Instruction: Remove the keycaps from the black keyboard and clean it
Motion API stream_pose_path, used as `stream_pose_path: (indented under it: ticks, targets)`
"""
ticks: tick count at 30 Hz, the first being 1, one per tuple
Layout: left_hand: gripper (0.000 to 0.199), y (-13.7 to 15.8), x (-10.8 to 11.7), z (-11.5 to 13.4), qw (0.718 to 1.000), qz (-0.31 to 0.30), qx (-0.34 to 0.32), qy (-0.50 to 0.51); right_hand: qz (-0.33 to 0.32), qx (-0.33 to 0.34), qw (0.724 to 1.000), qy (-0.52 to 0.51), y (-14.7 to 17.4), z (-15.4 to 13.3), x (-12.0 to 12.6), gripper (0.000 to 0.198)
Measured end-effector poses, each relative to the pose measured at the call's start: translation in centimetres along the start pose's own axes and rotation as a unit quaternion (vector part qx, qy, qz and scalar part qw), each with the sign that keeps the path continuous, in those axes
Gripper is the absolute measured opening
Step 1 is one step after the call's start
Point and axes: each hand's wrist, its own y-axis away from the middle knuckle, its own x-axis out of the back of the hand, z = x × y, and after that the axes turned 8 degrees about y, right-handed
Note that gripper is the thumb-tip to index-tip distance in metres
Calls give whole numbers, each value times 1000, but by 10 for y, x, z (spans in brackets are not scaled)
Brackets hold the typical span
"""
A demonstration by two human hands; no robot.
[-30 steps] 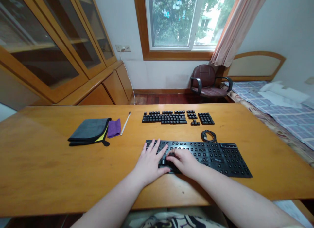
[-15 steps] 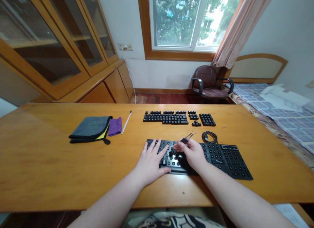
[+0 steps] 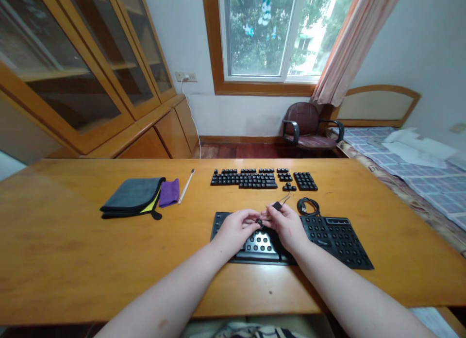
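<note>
A black keyboard [image 3: 349, 241] with most of its keycaps off lies in front of me on the wooden desk. Above its left half, my left hand [image 3: 242, 227] pinches a small black keycap [image 3: 258, 222] between thumb and fingers. My right hand [image 3: 287, 226] is close against it, closed around a keycap puller [image 3: 277, 206] with a black handle and thin wire prongs pointing away from me. The right fingertips are near the keycap; whether they touch it I cannot tell. Both hands cover part of the keyboard's middle.
Behind the keyboard, removed keycaps [image 3: 255, 179] lie in rows. A coiled cable [image 3: 307, 207] sits at the keyboard's back edge. To the left are a folded grey cloth [image 3: 133, 194], a purple cloth [image 3: 169, 193] and a white-handled brush [image 3: 186, 186] on the desk [image 3: 145, 260].
My left hand has lifted from lying spread on the keyboard and moved right to pinch the keycap beside my right hand. The puller stays in the right hand. The view has tilted slightly.
</note>
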Motion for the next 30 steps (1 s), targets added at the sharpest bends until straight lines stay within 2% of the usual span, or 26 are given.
stream_pose_path:
  ticks: [3, 6, 9, 13, 17, 22, 26, 30]
  targets:
    - [25, 1, 1, -11, 997, 4, 4, 75, -10, -27, 999, -18, -1, 0, 0, 31]
    - [32, 2, 5, -16, 995, -7, 2, 97, -23, -49, 998, -41, -1, -1, 1, 28]
    - [30, 3, 8, -12, 999, -14, -38, 22, -28, -66, 995, -68, -2, -1, 1, 25]
    - [27, 4, 11, -4, 982, -19, -150, -116, -18, -92, 990, -101, -2, -4, 2, 21]
    - [26, 4, 11, -4, 966, -13, -202, -160, -22, -110, 986, -121, -2, -6, 3, 16]
    - [18, 5, 13, -5, 964, -45, -206, -162, -40, -114, 988, -91, -2, -5, 7, 16]
    - [15, 4, 23, 3, 961, -47, -206, -177, -25, -98, 991, -82, -3, -7, 7, 19]
    - [14, -25, 46, 13, 964, 3, -154, -216, 6, -84, 993, -78, -6, -9, 6, 20]
